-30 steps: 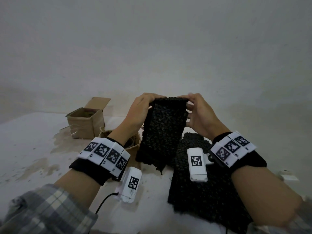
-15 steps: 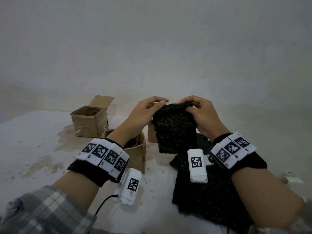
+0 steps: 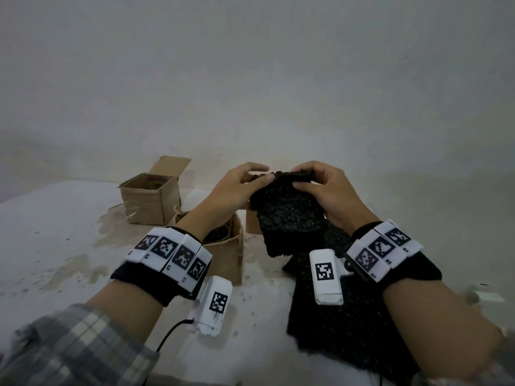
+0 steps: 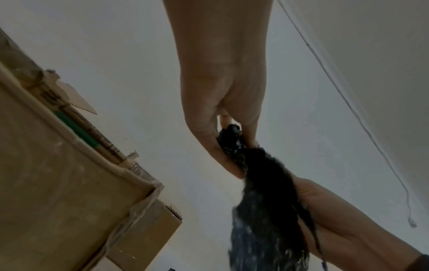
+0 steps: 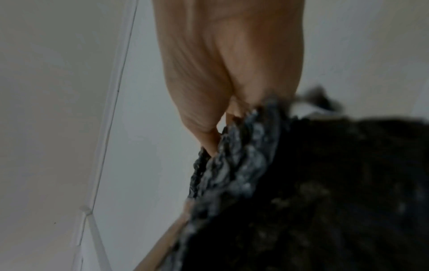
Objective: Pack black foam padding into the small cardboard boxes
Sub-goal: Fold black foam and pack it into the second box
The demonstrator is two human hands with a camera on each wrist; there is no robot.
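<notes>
While held above the table (image 3: 55, 246), the foam piece (image 3: 289, 218) hangs folded, its top edge pinched by left hand (image 3: 237, 188) and right hand (image 3: 331, 190). 2 open cardboard boxes sit left: near box (image 3: 228, 252), far box (image 3: 150, 201). More foam (image 3: 348, 330) lies near-right.

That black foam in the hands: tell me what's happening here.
A person holds a black foam piece in the air, the left hand and right hand pinching its top edge. More foam lies on the table below. Two open cardboard boxes stand to the left; the nearer box already holds something dark.
</notes>
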